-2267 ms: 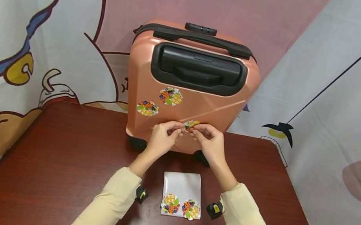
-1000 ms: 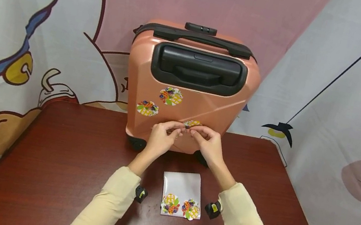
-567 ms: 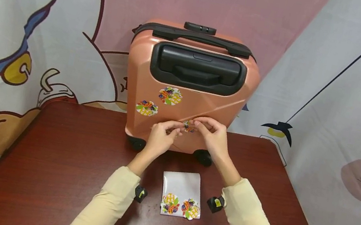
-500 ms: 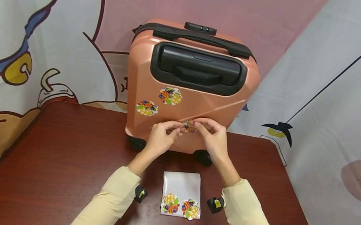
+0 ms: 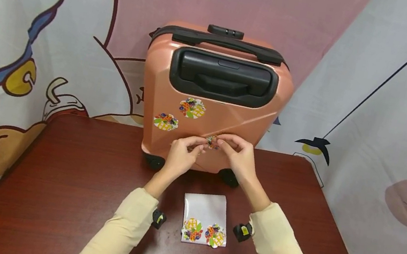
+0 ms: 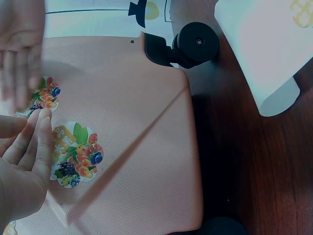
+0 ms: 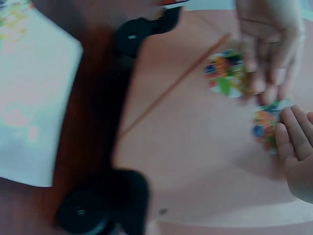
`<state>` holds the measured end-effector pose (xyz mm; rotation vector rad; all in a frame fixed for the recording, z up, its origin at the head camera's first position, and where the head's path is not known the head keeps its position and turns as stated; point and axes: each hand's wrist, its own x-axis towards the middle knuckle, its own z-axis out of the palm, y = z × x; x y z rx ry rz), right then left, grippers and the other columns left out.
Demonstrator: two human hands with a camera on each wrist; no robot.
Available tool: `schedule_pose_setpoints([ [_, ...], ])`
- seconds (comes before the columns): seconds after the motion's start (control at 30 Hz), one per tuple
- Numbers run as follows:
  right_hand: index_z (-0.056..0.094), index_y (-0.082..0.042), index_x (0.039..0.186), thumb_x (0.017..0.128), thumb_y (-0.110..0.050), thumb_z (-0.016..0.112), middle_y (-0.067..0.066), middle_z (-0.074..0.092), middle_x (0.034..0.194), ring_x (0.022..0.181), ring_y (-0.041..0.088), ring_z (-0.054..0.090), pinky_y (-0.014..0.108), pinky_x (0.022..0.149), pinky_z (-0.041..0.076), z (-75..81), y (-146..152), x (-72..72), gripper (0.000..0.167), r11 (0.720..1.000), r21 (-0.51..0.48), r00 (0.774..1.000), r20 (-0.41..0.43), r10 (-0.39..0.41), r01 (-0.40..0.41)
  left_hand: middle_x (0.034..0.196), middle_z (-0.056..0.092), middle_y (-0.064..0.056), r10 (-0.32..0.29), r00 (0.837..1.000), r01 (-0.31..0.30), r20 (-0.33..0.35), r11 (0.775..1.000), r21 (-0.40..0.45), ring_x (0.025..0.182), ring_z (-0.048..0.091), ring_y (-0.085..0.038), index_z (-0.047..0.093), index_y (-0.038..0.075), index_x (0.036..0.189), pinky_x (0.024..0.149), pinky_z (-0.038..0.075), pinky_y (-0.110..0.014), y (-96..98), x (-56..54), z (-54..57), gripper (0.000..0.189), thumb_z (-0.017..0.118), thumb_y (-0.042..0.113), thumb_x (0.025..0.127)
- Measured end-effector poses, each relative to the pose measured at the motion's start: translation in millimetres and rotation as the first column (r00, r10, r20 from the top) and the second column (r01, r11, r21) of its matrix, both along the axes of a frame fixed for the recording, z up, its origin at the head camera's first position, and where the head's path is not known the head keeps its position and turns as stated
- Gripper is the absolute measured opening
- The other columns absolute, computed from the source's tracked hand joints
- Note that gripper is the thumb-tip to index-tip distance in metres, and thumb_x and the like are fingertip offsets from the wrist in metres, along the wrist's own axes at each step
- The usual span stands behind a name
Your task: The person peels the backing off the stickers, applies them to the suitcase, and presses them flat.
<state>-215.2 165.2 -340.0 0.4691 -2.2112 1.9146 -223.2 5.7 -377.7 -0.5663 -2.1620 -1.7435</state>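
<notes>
A peach hard-shell suitcase (image 5: 252,124) stands upright on the table. At the lower middle of its front, my left hand (image 5: 180,154) pinches the left edge of a round fruit sticker (image 5: 212,143). My right hand (image 5: 240,158) has its thumb and forefinger at that sticker's right edge, and blur in the right wrist view softens this contact. Two fruit stickers, an upper one (image 5: 192,108) and a left one (image 5: 165,122), lie flat on the suitcase. Another flat fruit sticker (image 6: 76,154) shows beside my left fingers in the left wrist view, mostly hidden in the head view.
A white backing sheet (image 5: 206,206) with two fruit stickers at its near edge lies on the brown table (image 5: 94,198), between my forearms. Black wheels (image 5: 229,177) support the suitcase. A cartoon-printed cloth (image 5: 337,77) hangs close behind and on both sides.
My right hand has shifted slightly up and right along the sticker's edge, uncovering more of its lower part. My left hand has stayed nearly still. The suitcase and sheet look unmoved.
</notes>
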Motion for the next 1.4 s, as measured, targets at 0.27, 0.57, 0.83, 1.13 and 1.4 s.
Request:
schedule_pose_setpoints([
  [0.27, 0.062, 0.013, 0.099, 0.087, -0.003, 0.06, 0.028, 0.063, 0.097, 0.088, 0.028, 0.064, 0.041, 0.077, 0.05, -7.3, 2, -1.8, 0.02, 0.999, -0.033, 1.0, -0.012, 0.01, -0.011, 0.087, 0.069, -0.014, -0.003, 1.0, 0.003, 0.024, 1.0, -0.005, 0.074, 0.066, -0.027, 0.067, -0.005, 0.099, 0.062, 0.052, -0.026, -0.3, 0.9, 0.2, 0.016, 0.059, -0.004, 0.085],
  [0.57, 0.061, 0.015, 0.098, 0.086, 0.0, 0.059, 0.03, 0.062, 0.095, 0.089, 0.034, 0.063, 0.041, 0.077, 0.05, -21.5, 12, -3.3, 0.019, 1.0, -0.001, 0.997, 0.081, -0.022, 0.022, 0.088, 0.068, -0.015, -0.014, 0.999, 0.014, 0.035, 1.0, 0.004, 0.075, 0.066, -0.027, 0.066, -0.005, 0.099, 0.062, 0.052, -0.026, -0.3, 0.4, 1.6, 0.015, 0.058, -0.003, 0.086],
  [0.83, 0.062, 0.012, 0.097, 0.087, -0.009, 0.061, 0.023, 0.065, 0.094, 0.09, 0.03, 0.063, 0.041, 0.078, 0.049, 5.6, 13, -2.2, 0.023, 0.998, -0.057, 0.999, -0.049, -0.017, 0.015, 0.088, 0.069, -0.014, -0.015, 0.999, 0.015, 0.029, 1.0, 0.008, 0.074, 0.066, -0.022, 0.066, -0.005, 0.098, 0.062, 0.052, -0.024, 0.4, 0.2, 1.7, 0.015, 0.058, -0.003, 0.086],
  [1.13, 0.063, 0.013, 0.096, 0.086, -0.003, 0.061, 0.027, 0.064, 0.092, 0.085, 0.025, 0.065, 0.035, 0.073, 0.051, -12.8, 21, -1.4, 0.019, 0.996, -0.015, 0.993, 0.073, -0.089, 0.09, 0.087, 0.069, -0.014, -0.012, 1.0, 0.012, 0.01, 1.0, 0.012, 0.073, 0.066, -0.021, 0.067, -0.005, 0.097, 0.062, 0.052, -0.024, 0.2, 1.0, 1.2, 0.014, 0.059, -0.003, 0.085],
  [1.4, 0.062, 0.013, 0.095, 0.087, -0.005, 0.061, 0.021, 0.067, 0.09, 0.087, 0.024, 0.065, 0.033, 0.078, 0.05, -1.6, 22, 0.7, 0.02, 0.994, -0.069, 0.996, -0.03, -0.087, 0.085, 0.087, 0.069, -0.013, -0.003, 1.0, 0.003, 0.011, 1.0, -0.003, 0.073, 0.066, -0.02, 0.067, -0.004, 0.097, 0.062, 0.051, -0.025, 0.6, 1.1, 0.7, 0.014, 0.059, -0.003, 0.085],
])
